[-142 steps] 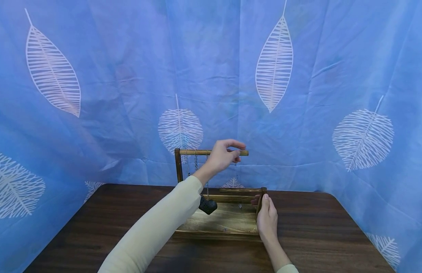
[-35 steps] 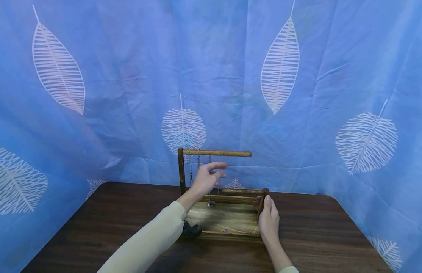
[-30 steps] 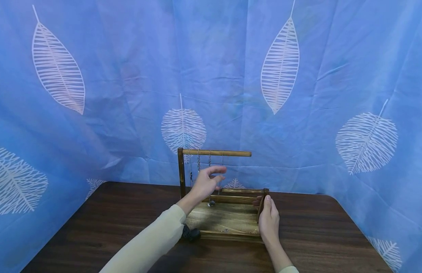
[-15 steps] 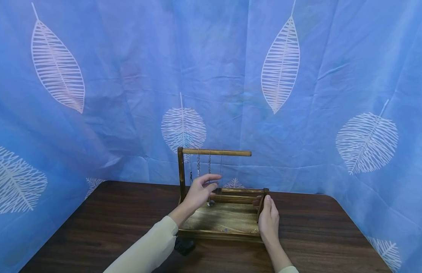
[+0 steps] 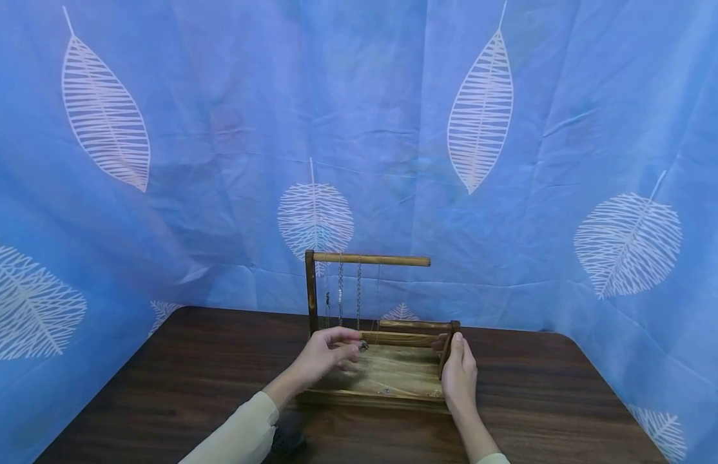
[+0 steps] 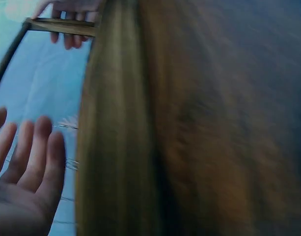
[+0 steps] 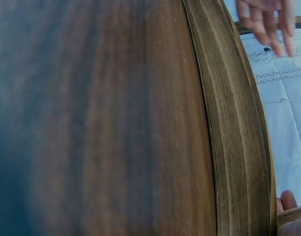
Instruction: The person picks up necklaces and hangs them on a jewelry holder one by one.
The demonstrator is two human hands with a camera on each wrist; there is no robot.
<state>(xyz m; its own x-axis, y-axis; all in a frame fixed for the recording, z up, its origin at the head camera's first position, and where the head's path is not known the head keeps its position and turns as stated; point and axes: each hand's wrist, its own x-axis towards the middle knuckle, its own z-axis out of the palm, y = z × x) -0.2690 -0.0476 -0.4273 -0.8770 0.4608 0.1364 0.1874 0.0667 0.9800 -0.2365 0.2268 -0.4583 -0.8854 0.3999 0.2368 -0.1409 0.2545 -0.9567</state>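
A wooden jewelry stand (image 5: 394, 370) stands on the table, its tray low and a bar (image 5: 388, 260) across the top from a left post. Several thin metal necklaces (image 5: 359, 293) hang from the bar, and a small pendant (image 5: 363, 346) shows just beyond my left fingertips. My left hand (image 5: 321, 356) hovers over the tray's left part, fingers loosely extended; in the left wrist view the same hand (image 6: 27, 182) has nothing in it. My right hand (image 5: 460, 377) grips the stand's right side panel (image 5: 447, 348), some fingers hidden behind it.
The dark wooden table (image 5: 556, 393) extends around the stand. A shorter, lower bar (image 5: 417, 324) runs at the stand's back right. Small shiny bits (image 5: 385, 391) lie at the tray's front edge. A blue leaf-patterned curtain (image 5: 382, 129) hangs behind.
My left hand has come down and left, from the top bar's right end, past the hanging necklaces, to just over the tray. The right hand keeps its grip on the side panel.
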